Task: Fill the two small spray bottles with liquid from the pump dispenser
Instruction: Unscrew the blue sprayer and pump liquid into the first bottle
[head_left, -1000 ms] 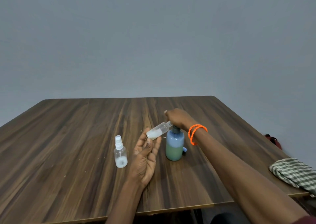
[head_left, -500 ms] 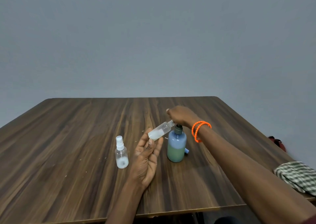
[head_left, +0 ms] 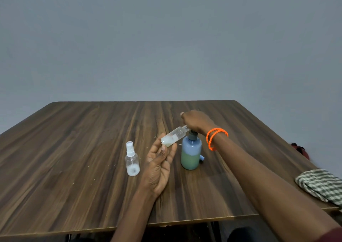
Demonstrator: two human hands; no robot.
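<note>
My left hand (head_left: 159,165) holds an uncapped small clear spray bottle (head_left: 173,137) by its base, tilted so its mouth points up and right toward the pump. There is whitish liquid in its lower end. My right hand (head_left: 197,121), with orange bracelets on the wrist, rests on top of the pump head of the blue pump dispenser (head_left: 191,154), which stands upright with greenish liquid in its lower half. The pump head is hidden under the hand. A second small spray bottle (head_left: 132,162) with its white sprayer on stands upright to the left, with a little white liquid at its bottom.
Everything stands on a dark wooden table (head_left: 74,149) whose front edge is near me. A small blue cap (head_left: 202,157) lies behind the dispenser. A green checked cloth (head_left: 320,184) lies at the table's right edge. A red object (head_left: 300,150) sits beyond that edge.
The view has shifted slightly; my right hand has risen a little on the pump head. The tilted bottle stays at the nozzle in my left hand.
</note>
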